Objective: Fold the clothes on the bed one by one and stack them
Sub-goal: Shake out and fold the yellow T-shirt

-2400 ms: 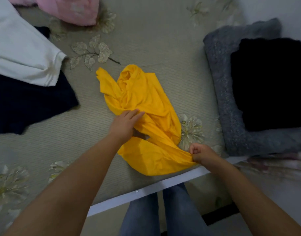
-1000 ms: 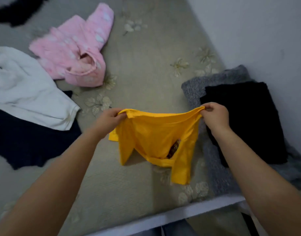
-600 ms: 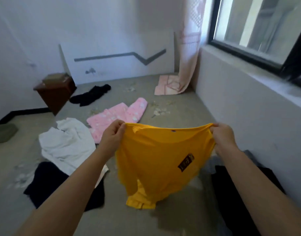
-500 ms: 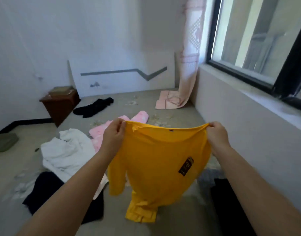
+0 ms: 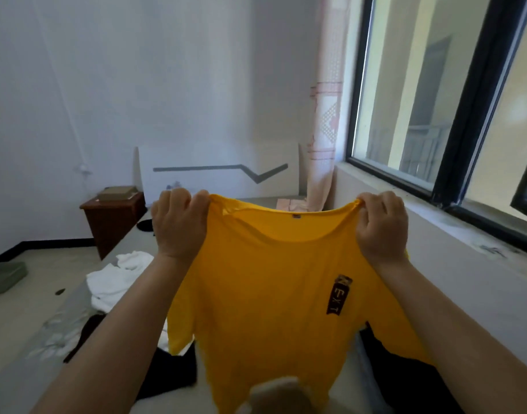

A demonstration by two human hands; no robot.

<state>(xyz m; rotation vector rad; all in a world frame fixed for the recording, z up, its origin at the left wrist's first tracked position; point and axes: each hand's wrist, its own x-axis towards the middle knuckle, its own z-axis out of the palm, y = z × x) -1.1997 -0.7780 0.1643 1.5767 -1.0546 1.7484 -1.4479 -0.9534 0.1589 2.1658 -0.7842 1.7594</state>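
Currently: yellow T-shirt point(image 5: 274, 294) is held up in the air above the bed point(image 5: 32, 366), spread wide, hanging down from the shoulders. Left hand point(image 5: 178, 222) grasps the left shoulder seam, fingers curled over the top edge of the fabric. Right hand point(image 5: 381, 225) grasps the right shoulder seam the same way, cloth bunched under its fingers. Both hands at about the same height, neckline sagging between them; small tag point(image 5: 296, 216) visible at the back of the collar. Dark patch point(image 5: 340, 294) with light lettering sits on the chest, on the right-hand side of the shirt. Left sleeve hangs free below the left forearm. Bottom hem is cut off by the frame edge, with a blurred pale shape in front of it, can't tell what.

On the bed, toward its left edge: crumpled white garment point(image 5: 116, 279), and nearer, a dark garment point(image 5: 166, 372) lying flat, partly hidden behind the shirt and left arm. Another black item point(image 5: 405, 380) lies toward the right edge of the bed, beside the wall under the window point(image 5: 435, 100).

Far end: white headboard point(image 5: 217, 171) with a grey zigzag line, pink patterned curtain point(image 5: 325, 130) hanging at the far right corner. Brown nightstand point(image 5: 113, 219) stands off the left edge.
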